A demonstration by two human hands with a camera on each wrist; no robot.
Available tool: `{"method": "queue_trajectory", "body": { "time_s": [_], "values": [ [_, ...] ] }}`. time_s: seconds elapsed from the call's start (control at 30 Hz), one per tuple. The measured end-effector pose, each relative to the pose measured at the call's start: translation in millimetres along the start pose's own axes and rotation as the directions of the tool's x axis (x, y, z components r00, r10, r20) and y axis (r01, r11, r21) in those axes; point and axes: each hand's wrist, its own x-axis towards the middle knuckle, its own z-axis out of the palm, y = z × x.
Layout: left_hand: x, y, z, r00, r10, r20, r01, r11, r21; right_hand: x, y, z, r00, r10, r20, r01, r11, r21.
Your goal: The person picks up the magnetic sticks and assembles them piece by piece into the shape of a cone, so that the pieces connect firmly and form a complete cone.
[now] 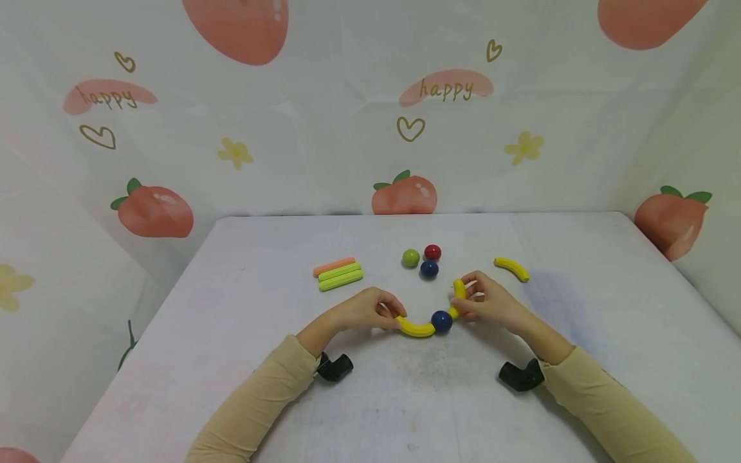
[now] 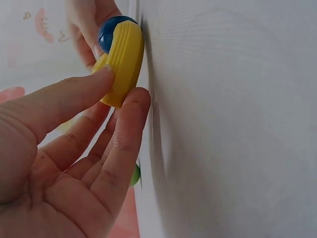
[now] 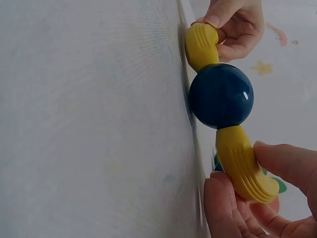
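My left hand point(image 1: 370, 310) pinches the outer end of a curved yellow rod point(image 1: 417, 329) between thumb and fingers. The rod's other end meets a shiny blue ball point(image 1: 442, 321) low over the white table. On the ball's far side, a second curved yellow rod point(image 1: 460, 289) touches it and bends upward. My right hand point(image 1: 489, 302) grips that rod between thumb and fingertips. In the right wrist view the blue ball point(image 3: 221, 96) sits between both rods in one chain. The left wrist view has the ridged yellow rod point(image 2: 126, 59) partly covering the ball.
Behind the hands lie a green ball point(image 1: 411, 258), a red ball point(image 1: 432, 252) and another blue ball point(image 1: 429, 269). An orange straight rod point(image 1: 334, 266) lies beside two yellow-green rods point(image 1: 340, 281) at back left. Another curved yellow rod point(image 1: 512, 269) lies behind my right hand.
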Motion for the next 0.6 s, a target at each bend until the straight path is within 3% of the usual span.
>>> {"method": "queue_trajectory", "body": {
  "time_s": [0.2,0.6],
  "values": [
    [0.0,1.5,1.5,1.0,-0.004,0.02,0.003,1.0,0.006,-0.8,-2.1,2.0,1.0,-0.013,0.011,0.013,1.0,-0.003],
    [2.5,7.2,7.2,0.997,0.017,0.071,-0.02,0.999,0.033,1.1,-6.1,3.5,0.996,-0.073,0.045,0.079,0.986,-0.144]
  ]
}}
